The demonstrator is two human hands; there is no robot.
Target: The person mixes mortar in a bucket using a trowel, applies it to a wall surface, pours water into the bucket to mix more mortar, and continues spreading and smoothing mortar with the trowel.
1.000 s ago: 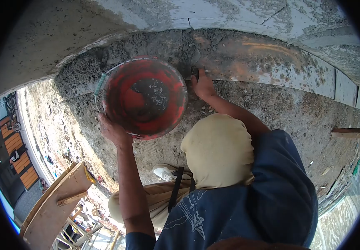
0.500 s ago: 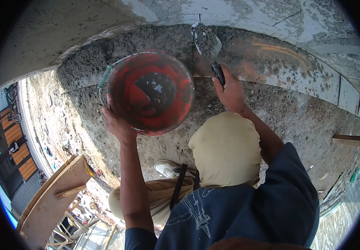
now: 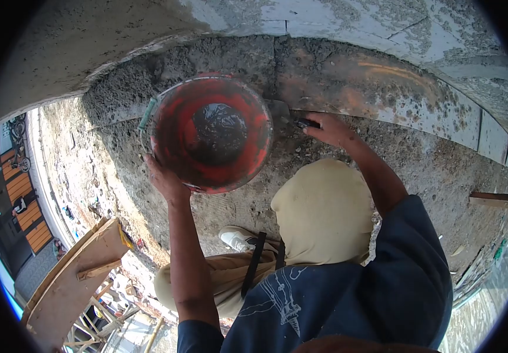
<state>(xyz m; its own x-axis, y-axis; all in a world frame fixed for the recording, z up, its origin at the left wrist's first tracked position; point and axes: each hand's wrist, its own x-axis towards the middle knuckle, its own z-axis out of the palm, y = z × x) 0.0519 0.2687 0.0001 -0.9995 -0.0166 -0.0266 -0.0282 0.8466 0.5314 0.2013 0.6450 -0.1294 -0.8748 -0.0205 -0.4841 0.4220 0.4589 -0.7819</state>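
My left hand [image 3: 167,181] is closed on the near-left rim of a red bucket [image 3: 171,129], its inside smeared with grey. Wet grey mortar [image 3: 221,132] lies in the bottom of the bucket, and a green handle grip [image 3: 147,113] hangs at its left side. In my right hand [image 3: 329,130] is the black handle of a trowel [image 3: 278,110]. The blade points left, close beside the bucket's right rim; whether it touches the rim I cannot tell.
A strip of rough grey mortar [image 3: 207,56] runs along the foot of the pale wall [image 3: 348,20]. Bare, gritty ground [image 3: 407,159] spreads around my feet. A wooden board structure [image 3: 74,282] stands at lower left, and a wooden piece [image 3: 495,200] juts in at right.
My right hand has brought the trowel down from the wall's foot toward the bucket, and the mortar heap is gone from its blade. The mortar inside the bucket has shifted. My left hand stays put.
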